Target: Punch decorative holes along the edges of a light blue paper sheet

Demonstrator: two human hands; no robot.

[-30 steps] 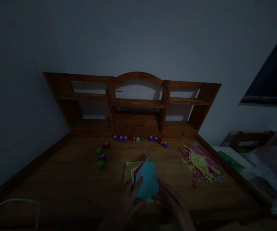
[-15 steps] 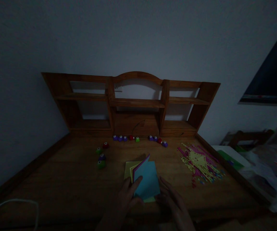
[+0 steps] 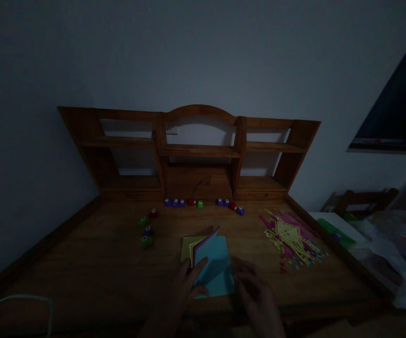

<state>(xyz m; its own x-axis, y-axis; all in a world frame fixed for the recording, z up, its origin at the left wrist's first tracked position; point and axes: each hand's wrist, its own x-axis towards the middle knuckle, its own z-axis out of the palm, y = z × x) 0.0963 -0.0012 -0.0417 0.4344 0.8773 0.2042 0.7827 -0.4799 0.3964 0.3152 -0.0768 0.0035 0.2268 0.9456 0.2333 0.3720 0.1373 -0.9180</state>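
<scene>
A stack of coloured paper sheets [image 3: 213,263], blue on top with yellow and pink beneath, lies near the front of the wooden desk [image 3: 83,263]. My left hand [image 3: 185,286] pinches the stack's left edge, thumb on the blue sheet, and lifts the upper sheets so they fan up. My right hand [image 3: 254,291] rests at the stack's right edge with its fingers curled on the paper. The scene is very dim.
Small round punches in purple, red and green [image 3: 199,203] line the back of the desk, with three more [image 3: 147,230] at left. A pile of pink and yellow punched strips [image 3: 292,239] lies at right. A wooden shelf unit [image 3: 199,150] stands against the wall. A white cable [image 3: 16,300] loops at front left.
The right hand has slid a little up along the stack's right edge. The left hand keeps its hold on the lifted sheets. The view has shifted slightly.
</scene>
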